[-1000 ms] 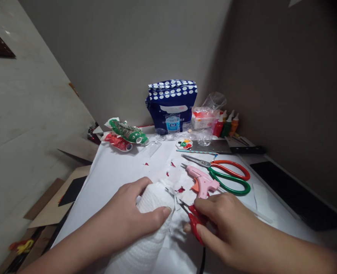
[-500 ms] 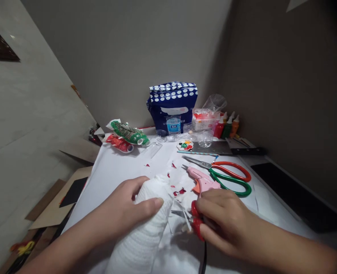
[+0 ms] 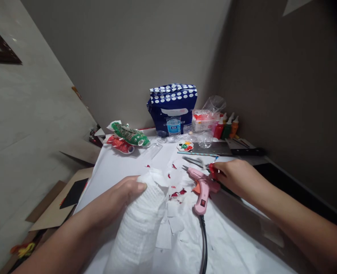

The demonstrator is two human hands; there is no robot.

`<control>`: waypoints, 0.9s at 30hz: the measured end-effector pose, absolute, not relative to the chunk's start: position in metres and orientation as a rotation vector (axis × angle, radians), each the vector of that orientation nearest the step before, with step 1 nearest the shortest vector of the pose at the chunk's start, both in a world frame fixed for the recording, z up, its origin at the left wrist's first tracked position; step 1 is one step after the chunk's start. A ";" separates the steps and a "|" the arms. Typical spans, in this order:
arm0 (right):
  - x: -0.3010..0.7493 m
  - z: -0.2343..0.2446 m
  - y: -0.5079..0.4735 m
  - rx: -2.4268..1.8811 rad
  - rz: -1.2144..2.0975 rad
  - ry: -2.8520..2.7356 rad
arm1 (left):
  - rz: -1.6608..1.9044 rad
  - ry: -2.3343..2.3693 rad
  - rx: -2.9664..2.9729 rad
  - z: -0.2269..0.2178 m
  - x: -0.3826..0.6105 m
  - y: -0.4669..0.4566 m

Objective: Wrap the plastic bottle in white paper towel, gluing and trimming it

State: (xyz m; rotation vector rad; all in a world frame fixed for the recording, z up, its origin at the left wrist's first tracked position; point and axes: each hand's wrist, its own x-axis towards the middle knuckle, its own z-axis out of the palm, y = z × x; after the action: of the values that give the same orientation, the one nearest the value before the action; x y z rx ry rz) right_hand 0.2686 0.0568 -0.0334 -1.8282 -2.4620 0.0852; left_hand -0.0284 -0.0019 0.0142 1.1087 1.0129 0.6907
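Note:
My left hand (image 3: 125, 194) is wrapped round the upper left side of a white cloth-covered roll (image 3: 142, 220), its thumb near the top end. The roll leans toward me and runs out of the bottom of the view. My right hand (image 3: 234, 173) grips small red-handled scissors (image 3: 212, 171), partly smeared by motion, above the large scissors (image 3: 193, 161), whose handles are mostly hidden by the hand. Just below lies a pink glue gun (image 3: 203, 188) with a black cord. Between roll and glue gun lie white paper scraps (image 3: 175, 224) and red scraps (image 3: 180, 192).
Green (image 3: 131, 133) and red (image 3: 120, 144) fish-shaped crafts lie at the back left. Behind stand a blue bag (image 3: 172, 102), a cup (image 3: 173, 125) and paint bottles (image 3: 226, 127). A paint palette (image 3: 185, 145) sits beside a cleaver (image 3: 211, 147). Cardboard (image 3: 57, 205) is at the left.
My right hand has carried the red-handled scissors away from the roll, up and to the right, uncovering the glue gun's handle. My left thumb has shifted left and up on the roll.

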 end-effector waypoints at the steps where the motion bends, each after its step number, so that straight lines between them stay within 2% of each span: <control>1: 0.272 -0.034 0.060 -1.861 0.068 -2.454 | 0.695 0.995 1.091 0.016 -0.027 -0.001; 8: 0.293 -0.039 0.079 -2.094 -0.017 -2.365 | 0.628 1.058 1.030 0.027 -0.022 0.005; 14: 0.295 -0.039 0.083 -2.050 -0.065 -2.278 | 0.603 0.694 0.863 0.010 -0.040 0.021; 17: 0.271 -0.034 0.060 -1.824 -0.010 -2.370 | 0.607 0.649 0.845 0.002 -0.049 0.025; 23: 0.204 -0.044 0.014 -0.941 0.387 -2.781 | 0.643 0.569 0.814 -0.008 -0.057 0.027; 27: 0.182 -0.056 0.024 -0.889 0.415 -2.763 | 0.685 0.546 0.817 -0.011 -0.056 0.028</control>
State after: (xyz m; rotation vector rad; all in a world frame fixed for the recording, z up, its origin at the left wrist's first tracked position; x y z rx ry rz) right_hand 0.1825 0.0243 -0.0560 -0.8890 -2.7631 0.4154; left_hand -0.0561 0.0283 -0.0113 0.8172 0.5460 0.6851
